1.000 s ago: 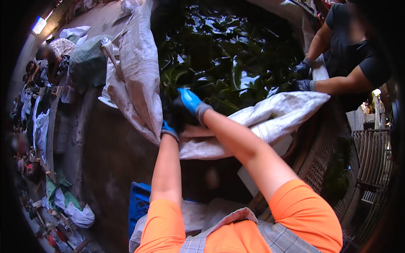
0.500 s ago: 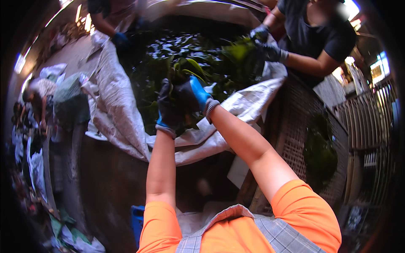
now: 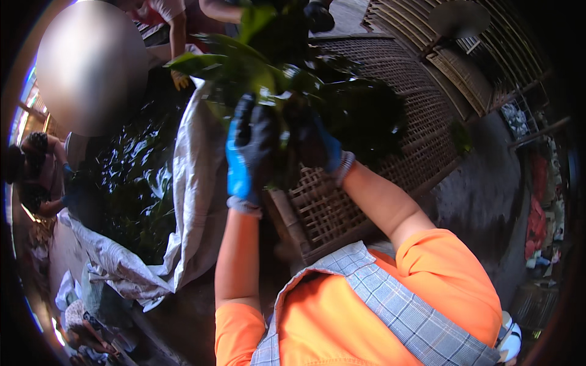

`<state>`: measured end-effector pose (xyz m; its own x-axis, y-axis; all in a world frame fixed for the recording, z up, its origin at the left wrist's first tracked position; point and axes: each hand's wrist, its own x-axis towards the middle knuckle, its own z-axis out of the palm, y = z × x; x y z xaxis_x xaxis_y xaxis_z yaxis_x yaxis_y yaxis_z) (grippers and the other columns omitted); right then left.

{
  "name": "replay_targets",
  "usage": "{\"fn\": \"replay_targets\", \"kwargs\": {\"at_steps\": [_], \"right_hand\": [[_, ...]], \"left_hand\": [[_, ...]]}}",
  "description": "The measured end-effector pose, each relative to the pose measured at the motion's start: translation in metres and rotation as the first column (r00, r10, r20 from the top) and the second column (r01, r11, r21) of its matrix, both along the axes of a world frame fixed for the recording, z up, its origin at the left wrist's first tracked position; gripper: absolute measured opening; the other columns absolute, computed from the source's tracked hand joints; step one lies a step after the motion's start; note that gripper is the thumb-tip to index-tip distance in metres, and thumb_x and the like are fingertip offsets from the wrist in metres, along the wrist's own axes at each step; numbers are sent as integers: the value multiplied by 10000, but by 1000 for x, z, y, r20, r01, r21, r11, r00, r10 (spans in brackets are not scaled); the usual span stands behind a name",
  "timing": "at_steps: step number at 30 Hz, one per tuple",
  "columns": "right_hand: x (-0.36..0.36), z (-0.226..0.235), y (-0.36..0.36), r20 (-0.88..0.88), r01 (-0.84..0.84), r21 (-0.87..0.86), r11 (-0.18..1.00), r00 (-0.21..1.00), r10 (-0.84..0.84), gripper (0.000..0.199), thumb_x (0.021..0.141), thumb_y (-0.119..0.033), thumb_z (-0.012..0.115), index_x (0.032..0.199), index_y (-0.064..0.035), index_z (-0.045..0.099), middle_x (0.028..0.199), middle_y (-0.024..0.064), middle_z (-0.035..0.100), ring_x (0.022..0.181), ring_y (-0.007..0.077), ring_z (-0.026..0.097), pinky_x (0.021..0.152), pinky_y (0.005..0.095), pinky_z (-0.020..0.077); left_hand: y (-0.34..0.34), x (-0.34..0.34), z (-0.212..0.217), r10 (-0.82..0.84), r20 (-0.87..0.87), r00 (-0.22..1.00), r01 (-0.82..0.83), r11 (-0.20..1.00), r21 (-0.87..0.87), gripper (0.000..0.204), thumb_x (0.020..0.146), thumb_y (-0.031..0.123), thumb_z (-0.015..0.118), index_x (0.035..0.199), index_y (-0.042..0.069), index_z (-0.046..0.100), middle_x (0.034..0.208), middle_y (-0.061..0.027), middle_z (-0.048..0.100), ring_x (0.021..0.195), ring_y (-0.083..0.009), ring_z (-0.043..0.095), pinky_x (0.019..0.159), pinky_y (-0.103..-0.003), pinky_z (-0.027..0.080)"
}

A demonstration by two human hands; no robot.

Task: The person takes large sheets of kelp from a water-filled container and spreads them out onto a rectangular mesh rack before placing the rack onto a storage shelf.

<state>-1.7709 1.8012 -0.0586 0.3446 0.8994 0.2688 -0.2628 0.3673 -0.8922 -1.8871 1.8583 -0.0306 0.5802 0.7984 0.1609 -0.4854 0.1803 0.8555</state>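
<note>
Both my hands wear blue-and-black gloves and are raised in front of me. Between them is a bunch of large, wet dark-green leaves [image 3: 244, 70], tips fanned out to the upper left. My left hand [image 3: 247, 152] is closed on the bunch's near side. My right hand [image 3: 323, 143] grips it from the right, its fingers partly hidden by leaves and shadow. Just beyond, a dark heap of leaves [image 3: 372, 116] lies on a woven bamboo rack [image 3: 329, 201]. To the left, many wet leaves [image 3: 134, 189] fill a container lined with a white woven sack [image 3: 189, 165].
Across from me, a co-worker's black-gloved hand [image 3: 319, 16] is near the leaves. Another co-worker's yellow-gloved hand [image 3: 179, 79] hangs over the container. At far left, a person [image 3: 46, 174] works at the container's edge. A slatted bamboo frame [image 3: 470, 73] stands behind the rack.
I have turned right, from the sack-lined container to the woven rack. My hands have come away from the container with a bunch of leaves, now over the rack's edge.
</note>
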Motion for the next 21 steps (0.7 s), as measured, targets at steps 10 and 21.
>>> {"fn": "replay_targets", "kwargs": {"at_steps": [10,21], "right_hand": [[230,-154,-190,-378,-337,-749,571,924,49,361,874,-326,601,1060,-17,622,928,72,663,831,168,608,735,301,477],[324,-59,-222,358,137,-638,758,924,134,432,862,-308,637,1182,-25,572,994,157,669,860,219,657,763,328,509]], "left_hand": [[-151,164,-170,764,-610,211,430,488,759,856,759,572,589,1461,235,234,1509,-146,188,1378,-344,177,1106,-496,118],[-148,166,-176,611,-671,420,20,733,680,629,709,146,737,1300,171,522,1418,-156,367,1298,-353,329,1076,-412,300]]}}
